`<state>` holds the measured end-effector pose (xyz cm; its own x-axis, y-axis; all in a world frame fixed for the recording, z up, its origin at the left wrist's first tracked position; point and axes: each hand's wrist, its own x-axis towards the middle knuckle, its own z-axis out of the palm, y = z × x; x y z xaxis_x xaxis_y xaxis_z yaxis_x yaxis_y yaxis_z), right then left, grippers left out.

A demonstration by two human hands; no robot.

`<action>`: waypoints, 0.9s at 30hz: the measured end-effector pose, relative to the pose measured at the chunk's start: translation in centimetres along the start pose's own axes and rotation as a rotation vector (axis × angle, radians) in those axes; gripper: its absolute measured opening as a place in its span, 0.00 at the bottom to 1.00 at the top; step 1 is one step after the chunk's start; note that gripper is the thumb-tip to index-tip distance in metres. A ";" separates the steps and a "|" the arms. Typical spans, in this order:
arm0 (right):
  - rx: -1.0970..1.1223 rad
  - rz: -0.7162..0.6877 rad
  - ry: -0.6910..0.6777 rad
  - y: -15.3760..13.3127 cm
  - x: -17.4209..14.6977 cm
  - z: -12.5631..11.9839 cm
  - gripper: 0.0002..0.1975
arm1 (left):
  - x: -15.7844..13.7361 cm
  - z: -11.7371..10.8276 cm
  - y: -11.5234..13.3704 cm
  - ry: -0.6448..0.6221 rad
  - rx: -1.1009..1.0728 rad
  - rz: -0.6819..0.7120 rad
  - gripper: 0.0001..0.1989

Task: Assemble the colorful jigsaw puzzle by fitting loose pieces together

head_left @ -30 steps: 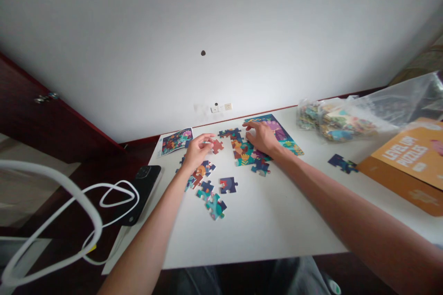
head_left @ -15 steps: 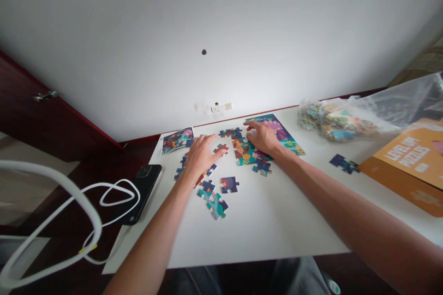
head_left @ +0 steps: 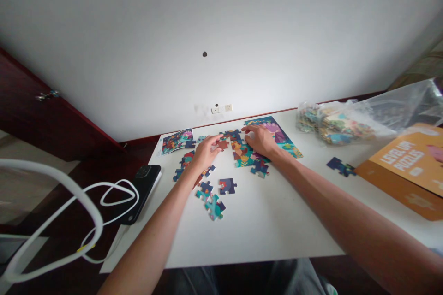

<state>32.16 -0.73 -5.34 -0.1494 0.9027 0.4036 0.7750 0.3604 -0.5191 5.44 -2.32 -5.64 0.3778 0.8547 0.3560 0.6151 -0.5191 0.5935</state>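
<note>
2 hands: left hand [head_left: 204, 153], thumb and fingers parted at 1 reddish piece [head_left: 223, 145], grip unclear; right hand [head_left: 262, 141] loosely spread over 1 joined section [head_left: 243, 160] | reddish piece: just left of joined section | picture sheet [head_left: 177, 140]: 1 | phone [head_left: 147, 186]: 1 | orange box [head_left: 408, 152]: 1

Soft, fairly dim indoor light; wall [head_left: 235, 78] brightest mid-frame, greying toward top and corners, door [head_left: 51, 120] very dark. Faint soft shading on counter [head_left: 270, 230], pale sheen on plastic bag [head_left: 387, 108]. Wide-angle stretch at edges; puzzle pieces [head_left: 227, 186] and box [head_left: 404, 161] lettering slightly soft
</note>
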 end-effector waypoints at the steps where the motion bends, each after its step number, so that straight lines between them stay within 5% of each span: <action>1: -0.002 -0.006 0.001 0.0 0.0 0.0 0.17 | 0.3 -0.1 0.0 -0.015 0.009 0.010 0.26; 8: -0.039 -0.029 -0.015 0.0 0.0 0.0 0.17 | 2.3 -1.0 0.1 -0.158 0.017 -0.014 0.32; 23: -0.016 -0.023 0.003 0.0 0.0 0.0 0.16 | 1.4 -1.9 1.1 -0.063 0.289 -0.049 0.25; 27: -0.013 -0.024 -0.007 0.0 0.0 0.0 0.16 | 1.2 -2.9 1.1 -0.167 0.218 0.108 0.31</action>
<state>32.19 -0.77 -5.34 -0.1722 0.8955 0.4103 0.7788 0.3788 -0.4999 4.51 -1.83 -2.46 0.5466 0.7912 0.2742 0.6924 -0.6112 0.3834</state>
